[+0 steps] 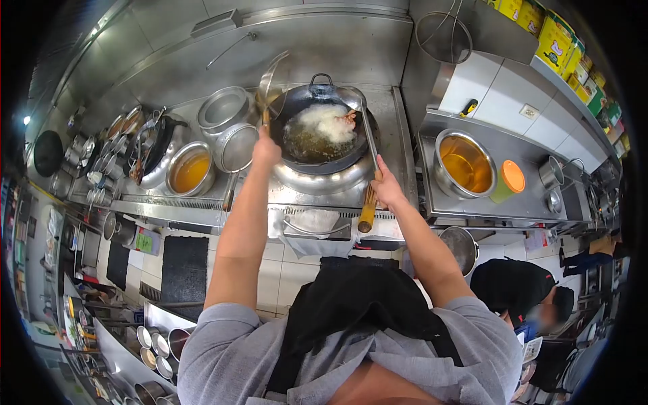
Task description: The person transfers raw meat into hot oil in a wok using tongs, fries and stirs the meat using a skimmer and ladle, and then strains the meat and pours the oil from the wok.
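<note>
Left hand (268,150): closed, at about 11 o'clock from the chest (374,383), farther forward than the other hand.
Left arm (239,236): bare below the shoulder, reaching forward, the forearm angled between 12 and 1 o'clock.
Right hand (387,187): fingers curled into a grip, 1 digit extended towards 11 o'clock.
Right arm (424,244): also bare below the shoulder, slanting inward towards 11 o'clock.
Both hands: 2 separate grips, well apart, the right nearer the body.

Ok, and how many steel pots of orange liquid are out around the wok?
2: a smaller round steel pot left of the black metal wok, and a larger one on the steel counter to its right. More may be hidden.
</note>
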`<state>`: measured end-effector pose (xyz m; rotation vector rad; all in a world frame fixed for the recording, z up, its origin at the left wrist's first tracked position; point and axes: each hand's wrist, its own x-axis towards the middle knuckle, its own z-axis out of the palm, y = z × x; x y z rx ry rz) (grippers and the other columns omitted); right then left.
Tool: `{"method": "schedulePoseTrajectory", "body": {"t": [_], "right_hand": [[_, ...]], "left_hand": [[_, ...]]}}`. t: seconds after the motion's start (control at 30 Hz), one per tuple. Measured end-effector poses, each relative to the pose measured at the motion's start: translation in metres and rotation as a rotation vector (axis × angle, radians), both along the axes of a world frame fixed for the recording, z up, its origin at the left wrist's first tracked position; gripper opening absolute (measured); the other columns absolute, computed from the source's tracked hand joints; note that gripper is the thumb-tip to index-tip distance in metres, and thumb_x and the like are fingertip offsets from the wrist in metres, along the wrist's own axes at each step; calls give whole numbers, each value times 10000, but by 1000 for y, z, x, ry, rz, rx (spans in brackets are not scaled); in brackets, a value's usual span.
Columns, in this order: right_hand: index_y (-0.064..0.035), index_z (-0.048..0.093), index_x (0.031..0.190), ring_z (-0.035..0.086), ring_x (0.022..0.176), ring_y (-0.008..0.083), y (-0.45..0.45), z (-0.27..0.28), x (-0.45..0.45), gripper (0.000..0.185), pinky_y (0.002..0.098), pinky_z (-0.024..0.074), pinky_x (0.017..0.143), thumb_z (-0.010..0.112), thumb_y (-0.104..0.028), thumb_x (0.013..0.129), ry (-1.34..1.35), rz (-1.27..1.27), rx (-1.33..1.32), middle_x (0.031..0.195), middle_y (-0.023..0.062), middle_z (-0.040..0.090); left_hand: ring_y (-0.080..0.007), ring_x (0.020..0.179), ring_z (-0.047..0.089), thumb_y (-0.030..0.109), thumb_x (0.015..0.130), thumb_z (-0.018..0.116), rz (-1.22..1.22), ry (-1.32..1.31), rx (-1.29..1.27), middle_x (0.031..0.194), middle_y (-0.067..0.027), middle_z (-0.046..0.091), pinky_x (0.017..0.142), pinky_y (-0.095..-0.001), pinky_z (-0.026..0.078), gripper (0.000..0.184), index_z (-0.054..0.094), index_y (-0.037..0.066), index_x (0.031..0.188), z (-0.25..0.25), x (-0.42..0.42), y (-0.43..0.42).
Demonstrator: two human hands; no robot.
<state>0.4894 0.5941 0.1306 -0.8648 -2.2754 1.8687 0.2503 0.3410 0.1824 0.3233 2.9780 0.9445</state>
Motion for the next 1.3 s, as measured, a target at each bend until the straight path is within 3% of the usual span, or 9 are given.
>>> {"method": "schedulePoseTrajectory", "body": {"t": [0.23, 0.3, 0.37, 0.53, 0.87, 1.0, 1.07, 1.13, 1.3], "right_hand": [[-299, 154, 1555, 585, 638, 222, -27, -21, -34, 845, 346, 499, 592, 515, 33, 867, -49, -43, 329, 1144, 201, 615], [-312, 124, 1555, 601, 643, 244, -40, -32, -48, 873, 376, 507, 584, 525, 22, 856, -77, -52, 146, 1063, 197, 641], [-342, 90, 1553, 512, 515, 179, -47, -39, -63, 897, 346, 449, 465, 536, 13, 861, 54, -40, -310, 808, 118, 607], [-298, 66, 1556, 452, 491, 126, -39, 0, -58, 903, 296, 398, 425, 523, 45, 855, 132, -63, -907, 659, 26, 484], [-328, 84, 1556, 521, 515, 166, -44, 23, -53, 876, 343, 460, 470, 520, -5, 869, 160, -57, 227, 812, 129, 617], [-303, 93, 1559, 516, 533, 167, -34, 17, -37, 870, 327, 472, 495, 503, 6, 857, 64, 198, -383, 775, 80, 573], [-298, 70, 1558, 600, 588, 265, -30, -10, -15, 880, 379, 511, 556, 500, 15, 858, 55, 233, -279, 904, 171, 664], [-312, 52, 1553, 669, 839, 388, -28, -32, 6, 884, 433, 531, 771, 494, 3, 856, 501, 207, 645, 1073, 241, 667], [-344, 35, 1545, 596, 1072, 469, -41, 26, 51, 874, 459, 465, 941, 503, -48, 869, -33, 247, 395, 1223, 289, 593]], "left_hand": [[-428, 1051, 615, 19, 844, 470, -102, -180, 31, 1125, -305, 619, 858, -472, 488, 639, 281, 59, 1453, -64, -57, -27], [-420, 963, 652, 9, 854, 450, -148, -218, 40, 1080, -287, 637, 769, -485, 519, 642, 270, 78, 1466, -88, -67, -19], [-207, 486, 488, -84, 791, 459, -148, -554, 390, 684, -130, 498, 368, -353, 369, 533, 405, 125, 1279, -104, -61, 3], [-164, 528, 453, -121, 807, 461, -160, -1047, 890, 708, -93, 468, 417, -286, 369, 309, 405, 63, 1048, -76, -17, 38], [-146, 589, 480, -94, 869, 455, -145, -1061, 1333, 833, -142, 503, 448, -244, 397, 301, 401, 42, 1132, -50, 49, 44], [-148, 583, 476, -107, 857, 444, -73, -1051, 1437, 830, -138, 497, 451, -248, 403, 278, 410, 40, 1091, -38, 46, 59], [-147, 582, 473, -110, 853, 439, -18, -1050, 1468, 826, -133, 492, 454, -250, 406, 268, 412, 39, 1074, -46, 41, 60], [-143, 583, 466, -113, 847, 435, -104, -1043, 1420, 817, -120, 480, 459, -252, 407, 265, 403, 37, 1063, -57, 40, 47], [-141, 590, 456, -112, 842, 439, -61, -972, 1445, 808, -112, 468, 457, -250, 394, 260, 393, 48, 1042, -40, 67, 41]]}}
